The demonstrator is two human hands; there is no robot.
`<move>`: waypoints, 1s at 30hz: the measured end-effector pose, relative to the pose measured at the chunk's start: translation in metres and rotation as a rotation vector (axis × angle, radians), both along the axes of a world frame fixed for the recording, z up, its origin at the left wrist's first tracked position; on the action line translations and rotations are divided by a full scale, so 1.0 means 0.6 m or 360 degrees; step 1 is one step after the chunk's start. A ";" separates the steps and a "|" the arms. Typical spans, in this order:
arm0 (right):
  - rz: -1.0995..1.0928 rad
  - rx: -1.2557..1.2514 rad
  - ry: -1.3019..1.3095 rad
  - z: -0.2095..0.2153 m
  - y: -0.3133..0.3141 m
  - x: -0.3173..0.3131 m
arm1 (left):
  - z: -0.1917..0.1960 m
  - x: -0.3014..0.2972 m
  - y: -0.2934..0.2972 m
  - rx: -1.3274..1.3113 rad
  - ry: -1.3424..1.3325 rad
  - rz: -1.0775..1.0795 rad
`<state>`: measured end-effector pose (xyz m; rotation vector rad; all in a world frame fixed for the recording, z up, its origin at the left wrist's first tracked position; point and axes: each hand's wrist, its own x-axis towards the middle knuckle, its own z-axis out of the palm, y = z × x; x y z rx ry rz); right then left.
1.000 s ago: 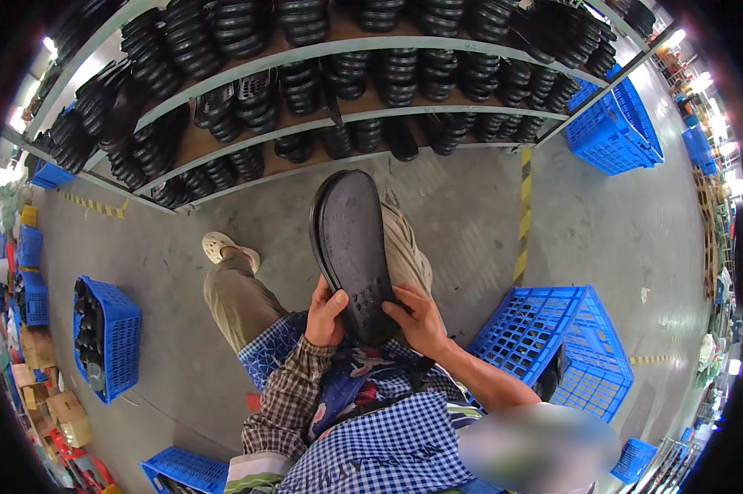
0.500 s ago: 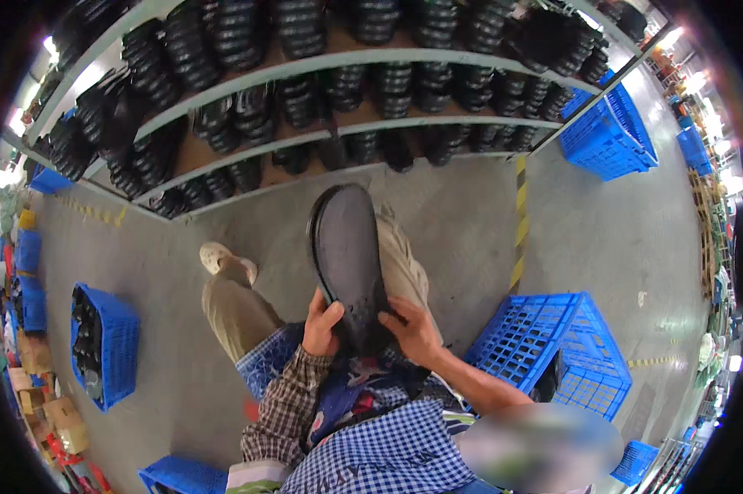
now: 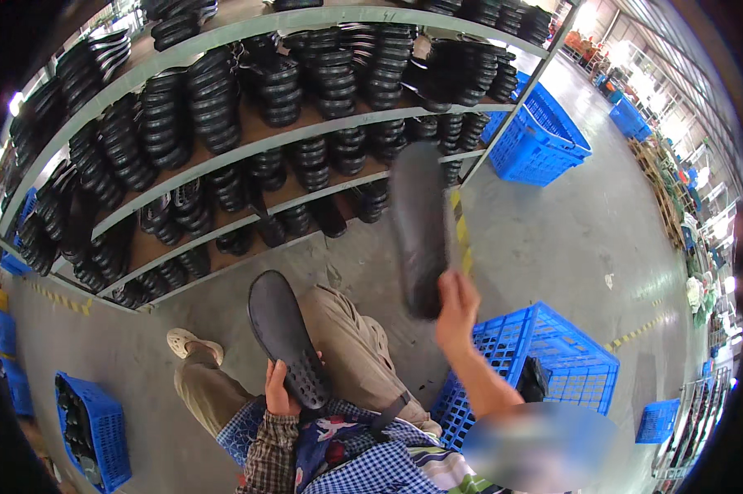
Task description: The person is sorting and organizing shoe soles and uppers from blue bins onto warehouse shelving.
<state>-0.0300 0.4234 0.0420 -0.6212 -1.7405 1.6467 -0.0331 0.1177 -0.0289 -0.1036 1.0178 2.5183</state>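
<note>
Over my lap, my left hand (image 3: 280, 389) is closed around the heel end of a black shoe sole (image 3: 278, 317). Its toe points away from me, and several small round hollows mark the heel. To the right and higher up, my right hand (image 3: 458, 311) grips the near end of a second dark, sole-shaped piece (image 3: 418, 218), perhaps an insole. That piece is held upright, slightly blurred, in front of the lower shelves. A gap separates the two pieces.
Ahead stands a metal rack (image 3: 330, 123) with stacks of black soles on its shelves. A blue crate (image 3: 544, 346) with something black inside stands at my right. Another blue crate (image 3: 95, 432) holding dark pieces is at the left, and a third crate (image 3: 532, 152) is beyond the rack.
Both hands held one sole together with the grey piece over it. The two pieces are now apart: my right hand has carried one up and right, while the left keeps the sole.
</note>
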 end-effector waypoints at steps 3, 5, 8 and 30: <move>-0.0092 0.0420 0.0111 0.104 0.107 -0.095 | 0.002 -0.001 0.000 0.0014 -0.0018 -0.0020; -0.0108 0.0552 0.0246 0.142 0.199 -0.177 | 0.006 -0.002 0.008 0.0003 -0.0019 -0.0051; 0.0078 0.0393 0.0107 0.201 0.305 -0.313 | 0.005 -0.003 0.010 0.0022 -0.0041 -0.0038; 0.0931 -0.0264 -0.0681 -0.110 -0.056 -0.016 | 0.014 -0.008 -0.031 0.0337 -0.0192 -0.0047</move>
